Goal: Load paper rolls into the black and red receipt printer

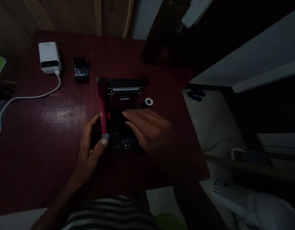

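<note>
A red and black label printer lies on the table with its lid raised, buttons along its front. My left hand grips its left side, thumb on the front corner and fingers along the outer wall. Over the open compartment, my right hand reaches in from the right with thumb and fingertips close together. Whatever they hold, if anything, is too dark to make out. Just beyond that hand, at the printer's right side, is a small roll with a white ring-shaped end.
The dark red patterned table carries a white power bank with a white cable running left. Near it lies a shiny black ribbon roll. A dark cylinder stands at the back. Slippers lie on the floor.
</note>
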`<control>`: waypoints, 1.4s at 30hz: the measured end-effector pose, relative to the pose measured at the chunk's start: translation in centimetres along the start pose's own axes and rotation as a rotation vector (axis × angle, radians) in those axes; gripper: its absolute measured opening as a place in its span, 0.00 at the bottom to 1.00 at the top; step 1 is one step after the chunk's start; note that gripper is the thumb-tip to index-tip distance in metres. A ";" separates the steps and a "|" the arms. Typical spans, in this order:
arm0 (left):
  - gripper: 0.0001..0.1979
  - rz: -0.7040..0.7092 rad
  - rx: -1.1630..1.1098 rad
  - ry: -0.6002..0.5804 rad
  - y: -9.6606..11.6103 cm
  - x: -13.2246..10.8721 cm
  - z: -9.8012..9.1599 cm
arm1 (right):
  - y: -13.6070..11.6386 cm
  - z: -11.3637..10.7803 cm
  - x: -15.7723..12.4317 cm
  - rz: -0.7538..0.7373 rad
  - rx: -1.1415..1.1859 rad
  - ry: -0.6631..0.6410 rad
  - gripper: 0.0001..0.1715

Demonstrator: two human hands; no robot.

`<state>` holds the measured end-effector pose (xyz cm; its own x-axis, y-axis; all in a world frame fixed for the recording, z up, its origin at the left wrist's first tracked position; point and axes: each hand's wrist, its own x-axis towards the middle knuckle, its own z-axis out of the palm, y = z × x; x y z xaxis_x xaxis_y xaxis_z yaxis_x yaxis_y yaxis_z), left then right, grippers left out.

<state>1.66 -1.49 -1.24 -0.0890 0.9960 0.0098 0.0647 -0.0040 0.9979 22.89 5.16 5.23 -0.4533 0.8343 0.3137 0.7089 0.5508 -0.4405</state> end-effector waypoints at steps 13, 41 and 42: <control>0.31 0.136 0.098 -0.023 -1.7 0.1 -0.3 | -1.0 0.6 6.9 0.043 -0.236 -0.675 0.20; 0.28 0.089 0.112 0.028 -0.6 0.7 -0.2 | 6.7 4.9 -9.1 0.656 0.709 0.268 0.17; 0.28 0.078 0.115 0.032 -0.5 0.7 -0.2 | 6.9 5.0 -9.1 0.650 0.702 0.263 0.17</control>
<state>1.42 -0.79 -1.74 -0.1107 0.9897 0.0908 0.1861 -0.0691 0.9801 29.18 1.45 -4.84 0.1043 0.9942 -0.0260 0.2581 -0.0524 -0.9647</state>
